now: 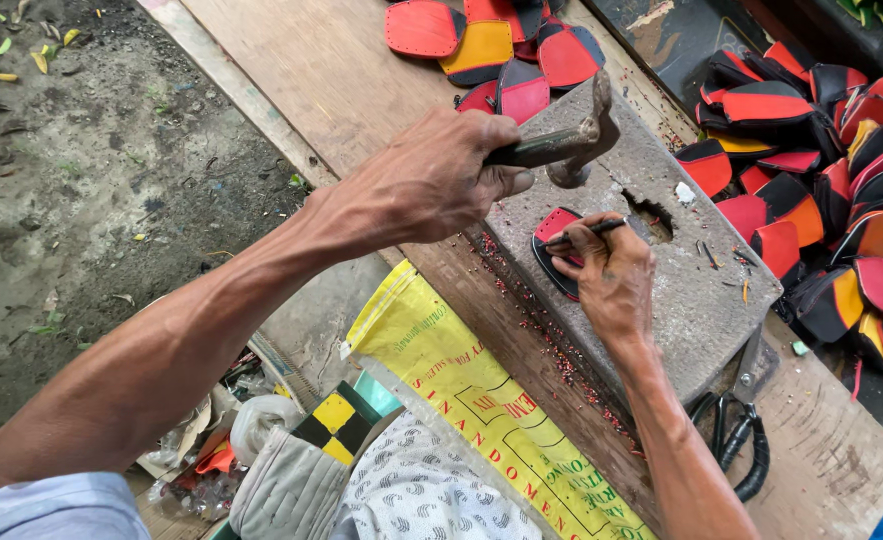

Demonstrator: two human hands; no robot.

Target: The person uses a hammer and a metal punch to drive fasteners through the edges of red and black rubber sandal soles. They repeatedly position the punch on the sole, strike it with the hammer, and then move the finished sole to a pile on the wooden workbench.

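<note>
Both hands are busy over the grey stone block [696, 300]. With my left hand [431, 180] I grip the handle of a hammer [571, 140], fingers wrapped tight, its head raised just above the stone. With my right hand [611, 280] I pinch a thin metal punch [586, 232] between thumb and fingers, its tip set on a red-and-black sandal piece [553, 228] that lies flat on the block's near left part.

Red crumbs [551, 350] scattered along the stone's edge and the wooden plank [321, 70] suggest many punchings already done — I judge the work well under way. Heaps of red, orange and black pieces [841, 200] lie to the right and more [491, 45] beyond the block; which are finished I cannot tell. Black-handled scissors [741, 440] rest near my right forearm — untouched.
</note>
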